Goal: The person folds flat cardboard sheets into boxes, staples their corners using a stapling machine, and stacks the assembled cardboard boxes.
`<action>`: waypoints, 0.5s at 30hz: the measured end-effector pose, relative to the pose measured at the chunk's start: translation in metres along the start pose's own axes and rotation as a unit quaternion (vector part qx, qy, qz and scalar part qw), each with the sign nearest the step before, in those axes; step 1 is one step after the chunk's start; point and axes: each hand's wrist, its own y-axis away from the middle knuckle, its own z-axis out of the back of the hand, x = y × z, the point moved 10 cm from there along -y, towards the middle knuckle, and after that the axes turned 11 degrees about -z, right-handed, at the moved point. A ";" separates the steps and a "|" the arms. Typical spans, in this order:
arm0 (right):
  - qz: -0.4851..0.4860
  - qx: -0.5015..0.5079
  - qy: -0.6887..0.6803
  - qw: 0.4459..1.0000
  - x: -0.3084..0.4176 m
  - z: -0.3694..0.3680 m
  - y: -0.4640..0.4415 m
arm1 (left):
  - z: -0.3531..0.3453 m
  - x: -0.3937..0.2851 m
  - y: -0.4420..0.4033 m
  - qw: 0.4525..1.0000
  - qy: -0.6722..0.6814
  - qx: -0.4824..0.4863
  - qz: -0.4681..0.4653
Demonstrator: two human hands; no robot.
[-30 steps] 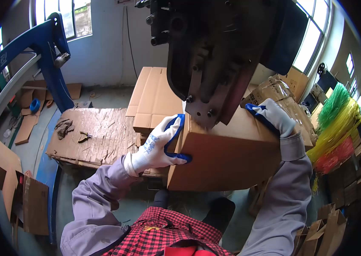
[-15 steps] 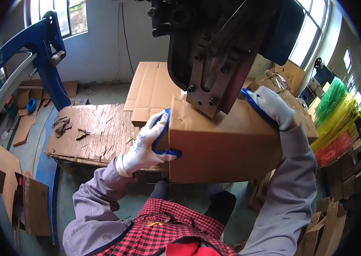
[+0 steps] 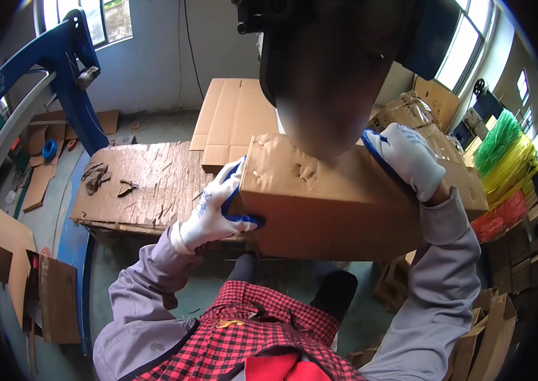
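A brown cardboard box [image 3: 332, 219] lies under the dark head of a machine [image 3: 332, 82], whose lower end is blurred by motion and reaches the box's top. My left hand [image 3: 217, 206], in a white glove with blue palm, grips the box's left edge, thumb on the near side and fingers behind the corner. My right hand [image 3: 405, 159], gloved alike, is closed over the box's far right edge. Dents and small marks show on the top face near its left end.
Flat cardboard sheets [image 3: 234, 117] are stacked behind my left hand. Pliers [image 3: 127, 188] and a dark rag [image 3: 95, 178] lie on a worn bench [image 3: 145, 206]. A blue metal frame [image 3: 72, 82] stands left; colored strands [image 3: 507, 155] hang right.
The box has shifted left with both hands, and more of its top face shows left of the machine head. The machine's lower end has turned from sharp to blurred.
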 end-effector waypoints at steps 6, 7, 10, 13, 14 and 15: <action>-0.051 0.090 -0.158 0.982 -0.034 -0.030 0.026 | 0.007 -0.016 0.016 0.998 -0.019 0.030 -0.061; -0.062 0.123 -0.221 0.966 -0.048 -0.045 0.034 | 0.014 -0.008 0.028 0.998 0.067 0.004 -0.020; 0.008 0.075 -0.425 0.902 -0.104 -0.087 0.048 | 0.059 0.024 0.091 0.988 0.121 -0.033 0.087; 0.024 0.062 -0.388 0.919 -0.147 -0.137 0.058 | 0.103 0.064 0.213 0.967 0.050 -0.052 0.243; 0.028 0.054 -0.369 0.927 -0.140 -0.168 0.109 | 0.109 0.067 0.251 0.963 0.024 -0.069 0.259; 0.031 0.047 -0.351 0.935 -0.134 -0.186 0.107 | 0.113 0.067 0.275 0.958 -0.001 -0.083 0.276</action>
